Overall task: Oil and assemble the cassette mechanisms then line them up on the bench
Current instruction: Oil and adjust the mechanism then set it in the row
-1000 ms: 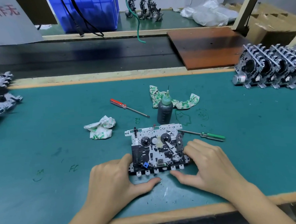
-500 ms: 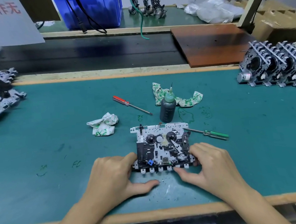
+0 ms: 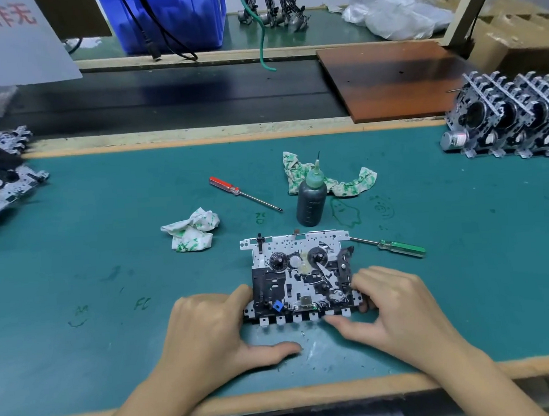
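Note:
A cassette mechanism (image 3: pixel 302 276), a white perforated plate carrying black parts and two reels, lies flat on the green mat (image 3: pixel 110 248) near the front edge. My left hand (image 3: pixel 206 332) has its curled fingers against the mechanism's left lower edge, with the thumb stretched out on the mat. My right hand (image 3: pixel 396 306) pinches the lower right corner, fingers on the right side and thumb at the front tabs. A dark oil bottle (image 3: pixel 311 199) with a green needle nozzle stands upright just behind the mechanism.
A red-handled screwdriver (image 3: pixel 234 191) and a green-handled screwdriver (image 3: pixel 399 249) lie by the bottle, with two stained rags (image 3: pixel 191 231) (image 3: pixel 345 185). A row of upright mechanisms (image 3: pixel 510 122) stands far right. More mechanisms (image 3: pixel 1 177) lie far left. A black conveyor belt (image 3: pixel 165 99) runs behind.
My right thumb has come up against the mechanism's front edge. My left hand and the mechanism have hardly moved; the view has shifted slightly.

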`<state>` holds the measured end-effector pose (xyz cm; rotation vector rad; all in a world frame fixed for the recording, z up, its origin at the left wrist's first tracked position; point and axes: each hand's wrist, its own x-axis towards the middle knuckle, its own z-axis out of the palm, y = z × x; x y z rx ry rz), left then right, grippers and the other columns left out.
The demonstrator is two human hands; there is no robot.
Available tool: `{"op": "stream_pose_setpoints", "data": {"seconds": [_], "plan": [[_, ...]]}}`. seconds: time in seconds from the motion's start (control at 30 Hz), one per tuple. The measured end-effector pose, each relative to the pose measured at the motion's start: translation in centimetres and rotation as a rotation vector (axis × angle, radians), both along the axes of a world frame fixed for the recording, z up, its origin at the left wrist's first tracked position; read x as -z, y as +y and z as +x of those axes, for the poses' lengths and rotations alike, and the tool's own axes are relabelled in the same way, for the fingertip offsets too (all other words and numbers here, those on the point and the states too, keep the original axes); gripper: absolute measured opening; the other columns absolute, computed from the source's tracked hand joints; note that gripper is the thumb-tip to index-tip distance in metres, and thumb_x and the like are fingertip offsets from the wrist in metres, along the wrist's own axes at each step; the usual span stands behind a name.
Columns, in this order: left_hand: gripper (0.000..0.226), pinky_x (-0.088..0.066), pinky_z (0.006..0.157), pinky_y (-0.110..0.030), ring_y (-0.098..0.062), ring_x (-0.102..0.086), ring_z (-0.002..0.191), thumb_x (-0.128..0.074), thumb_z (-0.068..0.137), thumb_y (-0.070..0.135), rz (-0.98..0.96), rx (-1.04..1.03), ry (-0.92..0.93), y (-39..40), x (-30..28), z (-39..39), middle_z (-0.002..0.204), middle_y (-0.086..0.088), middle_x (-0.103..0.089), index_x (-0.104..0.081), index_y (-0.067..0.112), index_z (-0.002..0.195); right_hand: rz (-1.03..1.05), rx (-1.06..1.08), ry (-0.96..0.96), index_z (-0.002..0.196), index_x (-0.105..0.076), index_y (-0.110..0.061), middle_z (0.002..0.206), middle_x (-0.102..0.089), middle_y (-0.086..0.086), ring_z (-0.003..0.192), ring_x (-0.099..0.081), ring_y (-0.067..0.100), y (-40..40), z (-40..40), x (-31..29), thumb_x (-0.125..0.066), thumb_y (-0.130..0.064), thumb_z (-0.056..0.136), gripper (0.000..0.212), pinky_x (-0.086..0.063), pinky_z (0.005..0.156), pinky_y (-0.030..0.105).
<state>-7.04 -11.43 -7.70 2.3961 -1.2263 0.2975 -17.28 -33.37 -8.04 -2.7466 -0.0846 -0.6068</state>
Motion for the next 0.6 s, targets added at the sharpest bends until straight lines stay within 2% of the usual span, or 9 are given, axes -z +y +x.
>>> {"op": "stream_pose_setpoints", "data": {"seconds": [0.17,0.3,0.4,0.5,0.6], "plan": [[0.056,-0.033,0.029,-0.021,-0.018,-0.039,0.028,-0.054,0.070,0.064,-0.034,-0.035,-0.041,-0.39,0.21,0.11,0.033,0.003,-0.036,-0.045,0.012,0.049,0.023,0.009,0.005,0.054,-0.043,-0.012,0.049,-0.040,-0.004,0.045,-0.037,0.014,0.03,-0.01,0.04,-0.057,-0.056,0.075,0.050,-0.027,0.048,0.024],[0.061,-0.033,0.029,-0.022,-0.020,-0.039,0.028,-0.050,0.076,0.066,-0.061,-0.027,-0.044,-0.15,0.31,0.26,0.033,0.002,-0.037,-0.043,0.012,0.047,0.031,-0.044,0.020,0.054,-0.042,-0.013,0.056,-0.028,-0.011,0.050,-0.028,0.010,-0.12,-0.10,-0.15,-0.061,-0.057,0.071,0.051,-0.019,0.051,0.020],[0.067,-0.033,0.030,-0.020,-0.019,-0.040,0.029,-0.040,0.081,0.072,-0.046,0.014,-0.027,-0.03,0.11,0.50,0.034,0.004,-0.038,-0.043,0.012,0.051,0.020,-0.026,0.017,0.052,-0.043,-0.013,0.053,-0.031,-0.010,0.049,-0.029,0.010,0.01,-0.12,-0.13,-0.060,-0.057,0.071,0.051,-0.021,0.051,0.021],[0.059,-0.034,0.030,-0.021,-0.019,-0.040,0.029,-0.049,0.072,0.070,-0.003,0.019,-0.036,-0.06,0.09,0.41,0.035,0.005,-0.038,-0.042,0.014,0.054,0.035,0.003,0.023,0.052,-0.044,-0.012,0.049,-0.039,-0.007,0.046,-0.034,0.011,0.08,-0.05,0.01,-0.059,-0.057,0.071,0.050,-0.027,0.049,0.022],[0.054,-0.029,0.031,-0.022,-0.020,-0.037,0.028,-0.051,0.074,0.060,0.000,-0.058,-0.077,-0.29,0.39,-0.01,0.034,0.001,-0.035,-0.043,0.012,0.050,0.049,-0.024,0.024,0.053,-0.043,-0.013,0.052,-0.035,-0.008,0.048,-0.032,0.010,-0.05,-0.06,-0.04,-0.060,-0.058,0.070,0.051,-0.027,0.050,0.022]]}}
